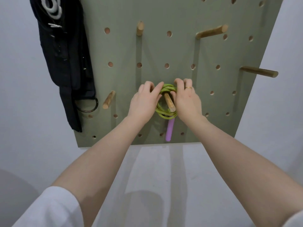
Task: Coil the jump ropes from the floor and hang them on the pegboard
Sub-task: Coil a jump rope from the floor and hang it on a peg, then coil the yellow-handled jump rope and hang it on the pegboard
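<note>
White sleeves (49,208) lead up to both hands. Her left hand (144,102) and right hand (185,99) pinch the green jump rope coil (165,112) from each side, already looped around the wooden peg (169,102) on the pegboard (180,54); its purple handle (169,131) hangs straight down.

A sage-green pegboard (180,17) hangs on a pale wall, dotted with rows of round holes. Wooden pegs jut from it — one at upper centre (139,28), a long one at upper right (211,31), another at far right (259,71), one at lower left (108,99). On the middle peg (169,102) sits a coiled green jump rope (165,112), its purple handle (169,131) dangling below. A black strap bundle (65,54) with a ring hangs along the left edge.
</note>
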{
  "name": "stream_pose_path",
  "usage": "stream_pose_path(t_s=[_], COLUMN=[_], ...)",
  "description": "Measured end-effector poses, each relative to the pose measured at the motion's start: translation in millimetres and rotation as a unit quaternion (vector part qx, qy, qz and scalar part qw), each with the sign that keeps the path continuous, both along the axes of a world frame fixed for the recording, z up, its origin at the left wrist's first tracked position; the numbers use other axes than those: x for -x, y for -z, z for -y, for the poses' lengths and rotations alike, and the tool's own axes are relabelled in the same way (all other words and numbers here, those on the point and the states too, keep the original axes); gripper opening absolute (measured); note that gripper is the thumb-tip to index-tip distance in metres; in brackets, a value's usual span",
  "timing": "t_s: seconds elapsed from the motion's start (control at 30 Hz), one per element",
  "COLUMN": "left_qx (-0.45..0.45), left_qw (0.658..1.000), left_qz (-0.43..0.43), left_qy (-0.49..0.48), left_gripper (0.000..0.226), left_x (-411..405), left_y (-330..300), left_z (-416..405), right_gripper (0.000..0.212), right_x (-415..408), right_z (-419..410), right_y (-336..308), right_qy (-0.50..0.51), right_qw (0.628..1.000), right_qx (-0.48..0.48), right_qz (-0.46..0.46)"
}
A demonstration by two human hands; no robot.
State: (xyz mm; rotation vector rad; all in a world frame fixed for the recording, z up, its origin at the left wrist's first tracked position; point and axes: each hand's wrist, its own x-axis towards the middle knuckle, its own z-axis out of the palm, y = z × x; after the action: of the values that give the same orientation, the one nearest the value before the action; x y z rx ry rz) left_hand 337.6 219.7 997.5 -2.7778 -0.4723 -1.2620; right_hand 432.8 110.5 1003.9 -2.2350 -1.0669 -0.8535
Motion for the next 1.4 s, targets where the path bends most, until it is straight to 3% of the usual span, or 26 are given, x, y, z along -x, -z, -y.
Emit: stream_pose_path(t_s=[0.13, 0.2, 0.33, 0.5, 0.6, 0.83, 0.97, 1.13, 1.27, 1.4], left_qx=[-0.023, 0.022, 0.129, 0.150, 0.131, 0.177, 0.176, 0.210, 0.233, 0.301], left_qw=[0.998, 0.998, 0.991, 0.987, 0.988, 0.969, 0.962, 0.956, 0.938, 0.891], left_qz=[0.039, 0.053, -0.011, -0.027, -0.060, -0.167, -0.203, -0.191, -0.238, -0.329], left_qy=[-0.032, -0.025, 0.034, 0.058, 0.059, 0.048, 0.049, 0.077, 0.097, 0.085], left_gripper=[0.047, 0.049, 0.064, 0.073, 0.074, 0.066, 0.059, 0.045, 0.038, 0.034], left_x=[-10.6, -10.0, 7.8, 65.5, 104.9, 200.7, 242.8, 262.2, 265.7, 268.6], left_y=[9.5, 14.8, 38.1, 62.0, 81.7, 141.0, 142.2, 130.2, 172.2, 265.0], left_z=[-4.3, 1.6, 20.0, 36.0, 48.5, 88.1, 107.7, 125.6, 139.0, 153.6], right_gripper=[0.055, 0.064, 0.072, 0.067, 0.070, 0.064, 0.063, 0.037, 0.029, 0.025], right_x=[1.1, 3.2, 18.2, 59.6, 92.8, 179.9, 218.5, 236.4, 241.3, 244.1], right_z=[-10.8, -9.1, 7.5, 46.8, 70.9, 121.2, 144.2, 159.3, 178.1, 207.2], right_y=[9.8, 11.9, 25.8, 60.2, 83.6, 149.6, 153.2, 145.9, 195.9, 292.1], right_qy=[0.014, -0.007, -0.096, -0.095, -0.086, -0.049, -0.036, -0.061, -0.068, -0.058], right_qw=[0.998, 0.999, 0.992, 0.985, 0.983, 0.973, 0.966, 0.950, 0.911, 0.854], right_qx=[0.017, 0.030, 0.035, -0.080, -0.084, 0.017, 0.049, 0.090, 0.199, 0.281], right_qz=[0.066, 0.032, -0.073, -0.118, -0.136, -0.226, -0.253, -0.291, -0.355, -0.435])
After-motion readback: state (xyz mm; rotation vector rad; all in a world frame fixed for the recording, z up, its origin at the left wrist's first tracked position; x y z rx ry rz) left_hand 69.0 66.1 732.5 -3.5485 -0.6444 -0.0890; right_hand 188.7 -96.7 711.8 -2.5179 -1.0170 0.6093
